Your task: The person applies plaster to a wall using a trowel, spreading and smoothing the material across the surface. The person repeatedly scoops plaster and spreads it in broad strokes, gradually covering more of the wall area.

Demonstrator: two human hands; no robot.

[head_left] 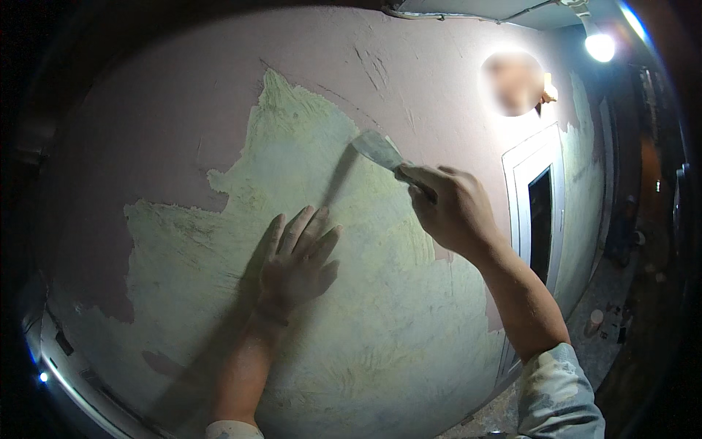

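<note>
My right hand (455, 201) is closed round the handle of a scraper (378, 148). Its flat, dull blade meets the wall where pinkish paint (431, 102) borders a large bare, pale greenish patch (307, 157). The patch has a ragged outline, and the paint's edge looks lifted in places. Against the bare patch, lower and to the left, lies my left hand (300, 256) with its fingers spread, holding nothing. Pale dust covers that hand. Shadows of the scraper and of my left arm fall across the wall.
A white-framed window or panel (521, 183) is set in the wall at the right. Above it shines a lit bulb (599, 47), with a cable (439, 14) running along the wall's top. Beyond my right arm, a pale cup-like object (595, 319) stands on the floor.
</note>
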